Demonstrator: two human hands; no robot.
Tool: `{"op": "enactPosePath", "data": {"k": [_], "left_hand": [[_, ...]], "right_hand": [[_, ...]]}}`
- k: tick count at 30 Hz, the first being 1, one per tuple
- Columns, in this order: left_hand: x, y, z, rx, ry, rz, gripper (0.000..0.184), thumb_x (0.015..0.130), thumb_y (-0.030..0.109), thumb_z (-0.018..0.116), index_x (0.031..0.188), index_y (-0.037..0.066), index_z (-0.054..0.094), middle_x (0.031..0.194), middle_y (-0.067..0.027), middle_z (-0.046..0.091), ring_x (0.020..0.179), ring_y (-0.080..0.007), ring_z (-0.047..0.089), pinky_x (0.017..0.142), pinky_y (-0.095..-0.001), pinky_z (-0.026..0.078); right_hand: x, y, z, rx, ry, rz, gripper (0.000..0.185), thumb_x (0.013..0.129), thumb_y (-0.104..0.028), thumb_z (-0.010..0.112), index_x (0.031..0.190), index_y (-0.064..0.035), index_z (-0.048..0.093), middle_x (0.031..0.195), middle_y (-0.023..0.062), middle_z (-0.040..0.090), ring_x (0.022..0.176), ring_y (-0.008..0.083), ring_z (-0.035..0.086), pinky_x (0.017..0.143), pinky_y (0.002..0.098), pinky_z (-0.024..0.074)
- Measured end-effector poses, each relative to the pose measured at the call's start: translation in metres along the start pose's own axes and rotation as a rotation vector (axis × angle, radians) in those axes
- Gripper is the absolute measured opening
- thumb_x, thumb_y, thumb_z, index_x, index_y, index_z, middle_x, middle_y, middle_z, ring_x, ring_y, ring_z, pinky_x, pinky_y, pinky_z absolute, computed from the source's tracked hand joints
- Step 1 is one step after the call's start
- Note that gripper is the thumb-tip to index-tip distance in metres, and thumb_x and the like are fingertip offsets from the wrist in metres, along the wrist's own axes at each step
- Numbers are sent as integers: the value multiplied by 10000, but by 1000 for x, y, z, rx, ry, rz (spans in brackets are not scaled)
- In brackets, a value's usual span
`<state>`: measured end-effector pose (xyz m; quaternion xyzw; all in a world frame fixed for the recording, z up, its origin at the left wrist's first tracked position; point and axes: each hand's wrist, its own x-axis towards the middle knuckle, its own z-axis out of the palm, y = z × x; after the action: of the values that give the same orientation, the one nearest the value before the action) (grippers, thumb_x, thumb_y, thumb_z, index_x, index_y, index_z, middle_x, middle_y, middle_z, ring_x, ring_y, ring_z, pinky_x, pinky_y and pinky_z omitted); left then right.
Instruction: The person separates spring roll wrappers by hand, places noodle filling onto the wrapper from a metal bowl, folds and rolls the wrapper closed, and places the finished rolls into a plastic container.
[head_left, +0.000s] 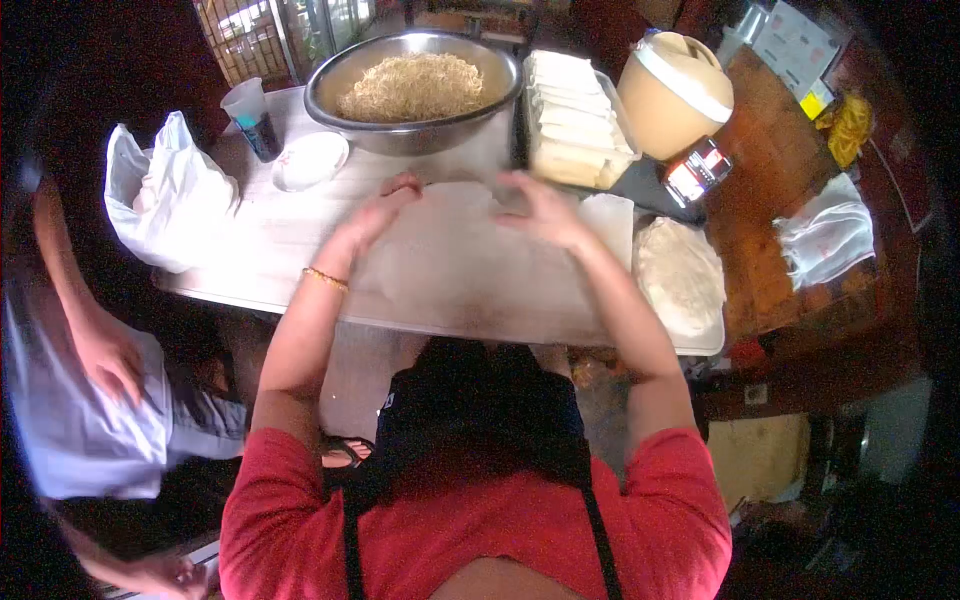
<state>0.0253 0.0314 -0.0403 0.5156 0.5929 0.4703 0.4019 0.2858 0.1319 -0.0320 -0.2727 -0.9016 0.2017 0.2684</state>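
A thin, pale round wrapper sheet [455,235] lies on the white table in front of me. My left hand [388,208] is at its far left edge, slightly blurred, with fingers curled in on the edge. Over at the far right edge, my right hand [542,212] has thumb and forefinger spread apart. Beyond both hands stands a steel basin [330,112] heaped with a shredded, light-brown filling [420,88]. A clear container [578,170] of pale rolls stands behind my right hand. Right of my forearm is a stack of round wrappers [680,275].
At the left are a white plastic bag [165,200], a cup [252,120] and a small white plate [310,162]. A tan jug [665,105] and a phone [698,172] are at the right, near a wooden table [755,230]. Another person [100,390] is at my left.
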Motion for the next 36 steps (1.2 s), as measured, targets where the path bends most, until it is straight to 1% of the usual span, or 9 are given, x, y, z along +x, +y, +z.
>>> {"op": "enactPosePath", "data": {"k": [3,6,16,18,21,25,28,29,36], "left_hand": [[6,-7,-6,-115,16,-64,322,877,279,529,1132,88,565,1152,-19,528,1109,-123,428,958,-255,323],[33,-47,-15,-307,53,-26,361,885,291,530,1188,97,554,1171,-13,532,1120,-143,440,970,-270,326],[27,6,-9,80,-179,251,192,911,220,538,1032,77,580,1066,-25,580,995,-103,491,894,-239,377],[18,28,-2,82,-297,223,129,911,183,576,959,64,564,1008,-4,593,971,-103,534,832,-242,419],[10,51,-7,14,-287,210,151,907,162,588,1015,58,587,1027,0,619,981,-109,558,849,-233,430],[28,49,-36,16,-143,315,347,919,201,556,1224,40,524,1167,-133,613,1008,-194,603,893,-294,481],[32,52,-51,-464,-273,274,251,877,86,573,1108,-13,569,1115,-108,639,990,-187,617,862,-289,496],[38,52,-53,-262,-220,329,255,880,107,575,1093,-34,584,1149,-118,632,983,-214,631,849,-288,499],[20,-79,-58,58,-430,293,254,877,112,596,1087,-32,603,1133,-112,640,957,-214,638,846,-278,495]], "right_hand": [[26,55,44,578,-262,96,414,793,-203,728,1146,-55,570,1187,105,566,1004,179,585,877,311,474],[50,43,30,541,-500,218,600,698,-202,797,1212,-45,531,1093,93,607,988,151,573,859,279,467],[70,24,43,484,-301,-51,650,726,-199,742,1292,-31,469,1186,118,585,1030,200,562,888,322,436],[71,19,32,551,-517,235,563,735,-198,713,1236,-15,531,1140,116,622,1040,188,569,913,304,424],[67,3,6,560,-650,152,394,755,-177,683,1107,-10,626,1030,96,670,964,167,603,873,293,447],[74,8,-3,677,-329,78,212,795,-109,674,963,21,668,908,78,700,825,116,626,744,257,472],[77,-17,-29,383,-140,20,216,814,-134,677,976,8,663,934,71,698,836,109,621,745,260,478],[80,-7,-21,237,26,-81,220,820,-148,676,990,-9,651,905,66,687,816,143,625,739,267,479],[22,1,6,-55,-135,-325,336,731,-167,722,1025,-43,617,977,152,601,978,316,568,803,389,478]]}}
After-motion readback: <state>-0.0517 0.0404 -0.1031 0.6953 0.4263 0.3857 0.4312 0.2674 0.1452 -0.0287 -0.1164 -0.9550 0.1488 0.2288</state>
